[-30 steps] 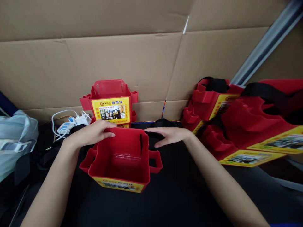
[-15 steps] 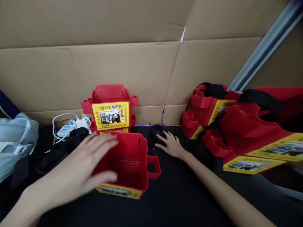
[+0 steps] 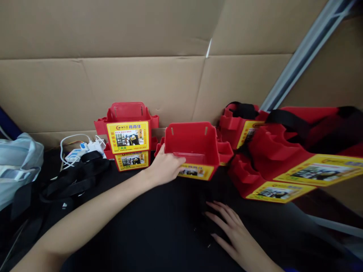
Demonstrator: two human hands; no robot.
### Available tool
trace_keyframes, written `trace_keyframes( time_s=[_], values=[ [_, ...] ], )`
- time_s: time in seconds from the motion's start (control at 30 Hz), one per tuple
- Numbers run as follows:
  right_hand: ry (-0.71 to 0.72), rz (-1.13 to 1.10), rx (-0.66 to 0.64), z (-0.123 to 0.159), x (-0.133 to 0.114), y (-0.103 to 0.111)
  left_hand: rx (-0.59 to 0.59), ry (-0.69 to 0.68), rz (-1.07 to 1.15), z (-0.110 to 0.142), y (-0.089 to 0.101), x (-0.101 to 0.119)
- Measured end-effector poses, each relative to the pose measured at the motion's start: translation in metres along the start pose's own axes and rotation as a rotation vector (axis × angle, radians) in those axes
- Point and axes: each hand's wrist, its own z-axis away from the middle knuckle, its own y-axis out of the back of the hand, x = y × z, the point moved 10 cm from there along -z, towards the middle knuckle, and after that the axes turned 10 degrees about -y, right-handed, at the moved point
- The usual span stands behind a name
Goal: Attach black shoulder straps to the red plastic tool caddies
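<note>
My left hand point(image 3: 165, 169) grips the left side of an open red plastic box point(image 3: 195, 145) with a yellow label. The box stands on the black table top point(image 3: 159, 234) against the cardboard wall, between a stack of like red boxes point(image 3: 128, 133) and a red pile on the right. My right hand point(image 3: 231, 232) lies flat, fingers spread, on the table top nearer to me, over something black point(image 3: 205, 217) that is too dark to make out.
A heap of red boxes with yellow labels and black straps point(image 3: 292, 151) fills the right side. Black straps point(image 3: 75, 177), a white power strip with cables point(image 3: 82, 147) and a pale plastic bag point(image 3: 18, 166) lie at the left. A cardboard wall point(image 3: 170, 83) closes the back.
My left hand has carried the red box from in front of me to the back, right of the stack. My right hand has drawn back toward me from the far black strap.
</note>
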Motion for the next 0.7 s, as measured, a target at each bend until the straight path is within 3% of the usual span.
trace_keyframes(
  time_s=[0.1,0.2,0.3,0.4,0.47,0.53,0.6,0.7],
  values=[
    [-0.011,-0.018,-0.027,0.0,-0.001,0.0,-0.03,0.086,-0.006,-0.03,-0.025,-0.031],
    [-0.008,-0.037,-0.04,-0.001,-0.004,0.0,-0.037,0.131,-0.029,-0.039,-0.041,-0.057],
    [0.024,-0.055,-0.064,-0.006,-0.016,0.0,-0.026,0.169,-0.053,-0.039,-0.042,-0.07],
    [0.099,-0.082,-0.11,-0.016,-0.042,-0.002,0.028,0.184,-0.076,-0.024,-0.03,-0.062],
    [0.174,-0.108,-0.149,-0.024,-0.065,-0.005,0.069,0.186,-0.083,0.003,-0.021,-0.053],
    [0.267,-0.14,-0.193,-0.032,-0.091,-0.01,0.116,0.238,-0.092,0.045,-0.015,-0.052],
    [0.358,-0.17,-0.228,-0.042,-0.116,-0.018,0.237,0.479,-0.135,0.105,-0.005,-0.076],
    [0.46,-0.203,-0.228,-0.06,-0.149,-0.027,0.264,0.771,-0.176,0.182,-0.01,-0.117]
  ],
)
